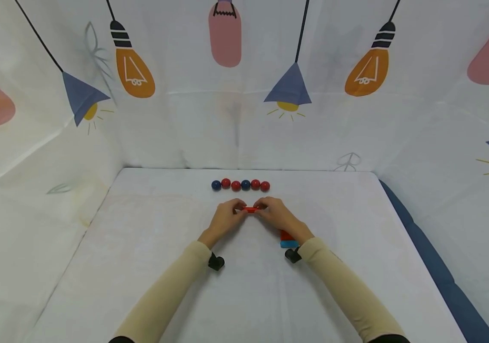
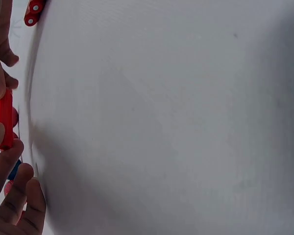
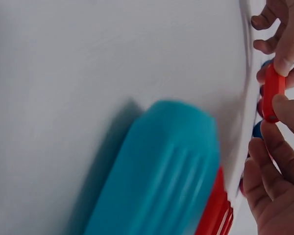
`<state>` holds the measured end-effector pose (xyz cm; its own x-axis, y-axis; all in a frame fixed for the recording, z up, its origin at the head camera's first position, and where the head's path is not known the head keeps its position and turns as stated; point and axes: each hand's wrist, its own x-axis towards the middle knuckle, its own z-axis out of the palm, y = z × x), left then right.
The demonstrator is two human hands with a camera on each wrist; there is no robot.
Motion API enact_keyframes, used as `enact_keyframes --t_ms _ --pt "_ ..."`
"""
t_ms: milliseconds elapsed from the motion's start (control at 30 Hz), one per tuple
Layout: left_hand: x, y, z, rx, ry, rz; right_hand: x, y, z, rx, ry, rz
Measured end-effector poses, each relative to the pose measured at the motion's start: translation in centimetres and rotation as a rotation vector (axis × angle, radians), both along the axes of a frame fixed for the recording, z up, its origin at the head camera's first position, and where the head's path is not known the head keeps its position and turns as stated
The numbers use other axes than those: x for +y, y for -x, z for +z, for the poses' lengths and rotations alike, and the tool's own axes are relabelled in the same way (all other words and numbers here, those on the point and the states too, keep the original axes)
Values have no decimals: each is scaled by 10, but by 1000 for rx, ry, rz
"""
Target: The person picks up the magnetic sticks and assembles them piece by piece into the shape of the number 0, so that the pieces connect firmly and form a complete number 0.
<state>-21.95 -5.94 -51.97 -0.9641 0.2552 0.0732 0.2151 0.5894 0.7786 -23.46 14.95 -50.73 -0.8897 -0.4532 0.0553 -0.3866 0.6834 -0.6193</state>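
In the head view a short red faceted stick (image 1: 250, 209) is held level between my two hands, just in front of a row of balls. My left hand (image 1: 224, 218) pinches its left end between thumb and fingers. The right end is pinched by my right hand (image 1: 277, 214). Both wrist views show the red stick (image 2: 4, 120) with thumbs on its near side, its far side partly hidden by fingers. Beneath my right wrist lie a light-blue ribbed piece (image 3: 157, 171) and a red ribbed piece (image 3: 218, 208), partly covered by the wrist in the head view.
Several red and blue balls stand in a row, including a blue ball (image 1: 216, 185) at the left end and a red ball (image 1: 265, 186) at the right. A white cloth covers the table (image 1: 150, 228). A printed curtain (image 1: 201, 128) rises behind it.
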Motion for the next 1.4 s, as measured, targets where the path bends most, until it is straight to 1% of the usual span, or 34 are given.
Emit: enact_keyframes --t_ms 100,200,300,400,567,800,900,1067,1133,1267,1400 --pt "-4 1 -1 13 13 -2 -4 2 1 21 6 2" --pt "-8 2 -2 19 6 4 -9 4 0 48 15 13" --pt "-12 2 -3 13 5 11 -12 6 -2 65 21 35" --pt "-14 2 -5 -3 1 18 -14 7 -4 46 30 50" --pt "-16 1 -8 -21 5 29 -17 7 -8 -16 30 38" --pt "-16 1 -11 18 48 53 -20 8 -11 -54 21 29" --pt "-16 2 -13 29 34 54 -21 9 -11 -72 17 22" --pt "-17 4 -13 26 -11 34 -23 9 -11 -100 10 0" --pt "-18 4 -12 14 -8 29 -23 9 -11 -97 12 0" --pt "-19 5 -9 3 11 26 -25 9 -12 -59 32 18" --pt "-19 4 -8 0 20 25 -27 10 -14 -43 42 29"
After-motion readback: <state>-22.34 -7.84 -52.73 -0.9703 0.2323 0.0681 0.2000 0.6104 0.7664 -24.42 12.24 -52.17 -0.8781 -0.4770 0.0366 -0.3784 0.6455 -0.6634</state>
